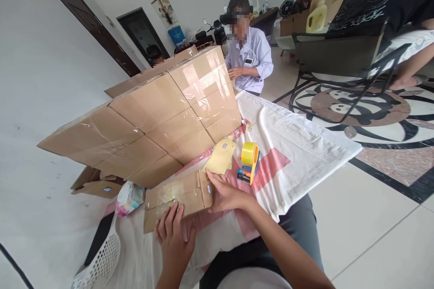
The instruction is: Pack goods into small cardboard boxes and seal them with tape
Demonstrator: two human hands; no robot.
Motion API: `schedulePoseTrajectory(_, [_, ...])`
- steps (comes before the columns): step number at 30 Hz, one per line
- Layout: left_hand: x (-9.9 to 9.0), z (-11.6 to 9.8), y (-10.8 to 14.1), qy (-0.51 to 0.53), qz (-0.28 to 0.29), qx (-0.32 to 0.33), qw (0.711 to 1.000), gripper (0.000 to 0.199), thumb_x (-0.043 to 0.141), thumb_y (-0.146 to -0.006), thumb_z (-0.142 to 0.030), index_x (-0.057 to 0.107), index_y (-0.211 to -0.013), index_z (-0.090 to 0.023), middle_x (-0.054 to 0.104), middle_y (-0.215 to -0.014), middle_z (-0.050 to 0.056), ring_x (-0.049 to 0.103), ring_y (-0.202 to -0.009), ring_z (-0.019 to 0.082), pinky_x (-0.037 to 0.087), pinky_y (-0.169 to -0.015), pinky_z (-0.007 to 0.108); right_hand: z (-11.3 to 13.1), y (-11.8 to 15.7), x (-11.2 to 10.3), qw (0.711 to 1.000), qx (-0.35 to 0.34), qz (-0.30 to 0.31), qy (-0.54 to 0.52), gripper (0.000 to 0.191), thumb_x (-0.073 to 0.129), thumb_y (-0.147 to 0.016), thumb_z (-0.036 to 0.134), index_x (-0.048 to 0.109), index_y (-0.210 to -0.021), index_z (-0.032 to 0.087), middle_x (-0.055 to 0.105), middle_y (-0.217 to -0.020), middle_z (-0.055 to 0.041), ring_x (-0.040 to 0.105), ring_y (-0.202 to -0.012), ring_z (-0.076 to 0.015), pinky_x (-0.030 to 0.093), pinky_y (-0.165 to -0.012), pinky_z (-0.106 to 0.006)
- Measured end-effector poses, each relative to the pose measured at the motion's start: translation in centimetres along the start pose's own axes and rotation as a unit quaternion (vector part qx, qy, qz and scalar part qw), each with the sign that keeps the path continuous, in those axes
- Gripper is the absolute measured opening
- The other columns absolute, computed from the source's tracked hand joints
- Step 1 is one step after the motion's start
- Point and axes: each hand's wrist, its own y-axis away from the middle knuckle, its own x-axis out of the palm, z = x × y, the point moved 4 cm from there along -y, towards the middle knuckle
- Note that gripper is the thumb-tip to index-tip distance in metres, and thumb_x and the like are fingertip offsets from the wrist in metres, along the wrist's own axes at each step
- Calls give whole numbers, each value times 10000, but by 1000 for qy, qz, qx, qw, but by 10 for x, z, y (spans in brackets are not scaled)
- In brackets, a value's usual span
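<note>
"How was the left hand (173, 232) placed?"

"Its fingers were slightly spread, with the tips resting on the near side of a small cardboard box (176, 194). The thumb stood apart, toward the right."

"And the right hand (228, 193)?"

"Wide. Thumb and forefinger were well parted, spanning the right end of the same box. I couldn't tell how hard either hand pressed."

"Where was that box?"

"In front of the person, on a white cloth (301, 135) with pinkish-red patches. Clear tape shone on its top, and a little sticker (209, 188) showed near its right end."

"What was close by?"

"A yellow sheet (220, 156) lay just beyond the right fingertips. To the right of it was a tape dispenser (252, 169) in orange and blue, carrying a yellow roll (249, 152). Near the box's left end there was a colourful packet (130, 199), and a white perforated basket (106, 253) was at the near left."

"Farther out?"

"A big taped cardboard wall (176, 113) rose behind the box. At its far end was a person in a pale shirt (256, 54), one arm reaching toward it. Off to the right, someone in a dark printed top (369, 0) was by a black-framed chair (335, 54), above panda artwork (356, 104) on the floor."
</note>
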Motion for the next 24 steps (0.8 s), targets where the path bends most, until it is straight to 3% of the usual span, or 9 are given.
schedulePoseTrajectory(3, [-8,6,0,48,1,15,999,687,562,-925,-267,328,-1570,-216,542,-1444,179,445,-1398,353,291,-1177,594,11,6,5,1000,-17,-20,-10,1433,898,-553,350,-48,-1628,339,267,-1609,-118,331,-1452,-364,282,-1181,-476])
schedulePoseTrajectory(5, [-17,9,3,86,-34,22,995,766,595,-916,-227,258,-1603,-229,480,-1511,187,428,-1429,352,364,-1151,577,15,16,6,998,-20,-52,-43,1437,888,-551,328,-63,-1628,330,271,-1578,-118,383,-1424,-331,376,-1131,-423])
schedulePoseTrajectory(8, [-24,14,18,106,-92,21,990,871,663,-873,-190,221,-1619,-268,389,-1589,178,398,-1459,372,431,-1116,571,17,40,-3,988,-17,-141,-64,1375,870,-587,326,-13,-1641,285,280,-1578,-139,318,-1469,-342,328,-1180,-457])
schedulePoseTrajectory(10, [-18,15,35,108,-67,22,992,860,653,-875,-188,231,-1618,-285,425,-1571,163,424,-1445,370,450,-1105,572,19,61,-19,978,-27,-199,-60,1320,864,-615,347,40,-1644,265,273,-1602,-155,270,-1496,-362,294,-1202,-491])
schedulePoseTrajectory(13, [7,12,63,108,20,60,992,798,583,-914,-220,223,-1624,-284,559,-1467,145,536,-1357,332,510,-1050,529,25,99,-61,945,-46,-323,-32,1212,819,-693,437,89,-1640,240,297,-1602,-178,322,-1474,-378,369,-1159,-508])
schedulePoseTrajectory(17, [43,11,93,91,92,91,987,761,542,-933,-291,226,-1625,-295,616,-1436,102,613,-1279,289,553,-976,452,25,155,-140,852,-11,-517,76,1149,763,-739,545,114,-1631,223,391,-1495,-188,476,-1330,-362,477,-1060,-518])
schedulePoseTrajectory(21, [66,13,106,65,98,86,989,699,522,-926,-307,324,-1597,-316,629,-1429,58,639,-1244,263,516,-1012,417,-11,198,-198,783,130,-582,175,1410,833,-577,595,10,-1638,164,353,-1400,-214,576,-980,-275,565,-896,-504])
schedulePoseTrajectory(24, [75,10,111,46,87,75,992,727,521,-918,-296,283,-1602,-363,653,-1401,19,655,-1209,251,459,-1074,416,-51,207,-221,770,208,-571,193,1398,791,-591,637,12,-1634,128,373,-1356,-218,569,-957,-279,570,-870,-487])
